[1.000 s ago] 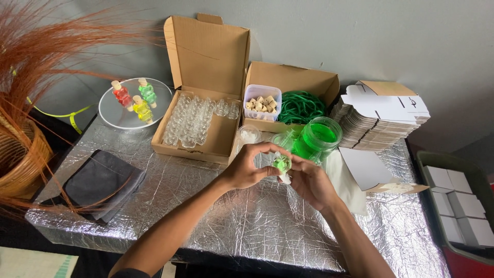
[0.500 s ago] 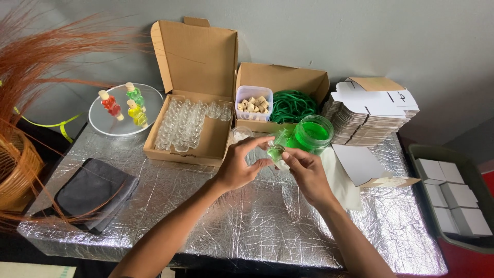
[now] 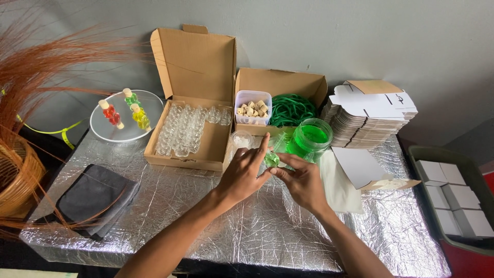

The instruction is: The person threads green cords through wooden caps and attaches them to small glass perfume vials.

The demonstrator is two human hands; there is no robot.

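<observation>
The foil-covered table (image 3: pixel 170 206) lies bare in front, its near edge running below the forearms; an open cardboard box of empty glass vials (image 3: pixel 188 128) and a jar of green liquid (image 3: pixel 309 138) crowd the back. Just in front of the jar, both hands meet above the foil. The left hand (image 3: pixel 246 172) and right hand (image 3: pixel 303 181) pinch a small green-filled vial (image 3: pixel 271 159) between fingertips, other fingers loosely spread. Its long axis cannot be told.

Craft packing bench: vial box (image 3: pixel 188 135), cork tub (image 3: pixel 251 107), flat cartons (image 3: pixel 366 119)
</observation>
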